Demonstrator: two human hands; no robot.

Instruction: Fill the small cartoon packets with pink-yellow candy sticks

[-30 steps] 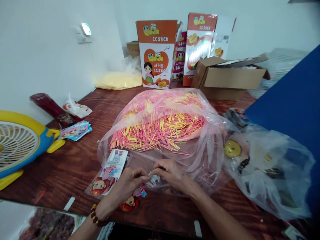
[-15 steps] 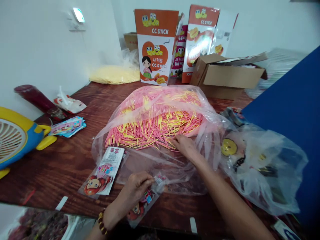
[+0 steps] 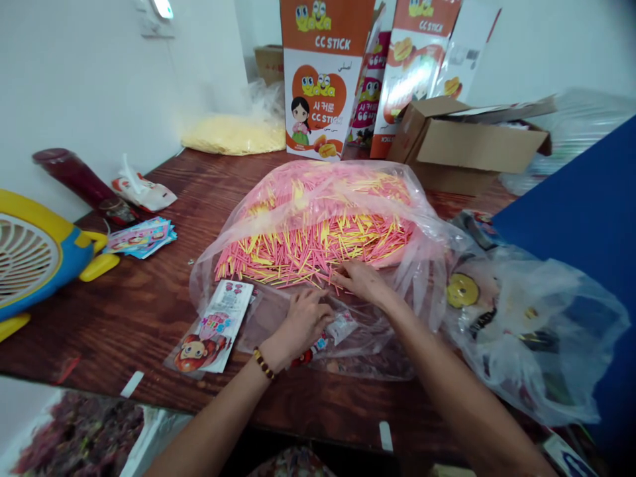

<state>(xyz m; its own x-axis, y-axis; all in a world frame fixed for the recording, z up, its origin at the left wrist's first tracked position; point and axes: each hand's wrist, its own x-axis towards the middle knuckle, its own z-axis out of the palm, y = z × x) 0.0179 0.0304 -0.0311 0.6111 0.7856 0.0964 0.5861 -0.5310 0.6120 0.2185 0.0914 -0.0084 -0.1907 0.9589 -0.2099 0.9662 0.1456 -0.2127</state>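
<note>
A heap of thin pink and yellow sticks (image 3: 298, 248) lies inside a large clear plastic bag (image 3: 422, 265) opened toward me. At the heap's front edge, my right hand (image 3: 362, 281) has its fingers curled down on some sticks; how many it grips is hidden. Just left of it, my left hand (image 3: 307, 321) reaches to the same edge. A small printed plastic pouch (image 3: 342, 326) is held under its thumb and palm, partly covered by the hand. Left of the hands lies a stack of similar printed pouches (image 3: 218, 328), partly on the bag's edge.
At the left stand a toy-like yellow and blue fan (image 3: 74, 255), blue packets (image 3: 142, 237), a tissue pack (image 3: 144, 192) and a dark red bottle (image 3: 79, 179). Printed cartons (image 3: 318, 79) and an open cardboard box (image 3: 477, 149) line the back. A filled plastic bag (image 3: 536, 331) sits at the right.
My left hand has moved up and right with the pouch, close to the heap and my right hand. My right hand stays at the heap's front edge. The view has shifted slightly.
</note>
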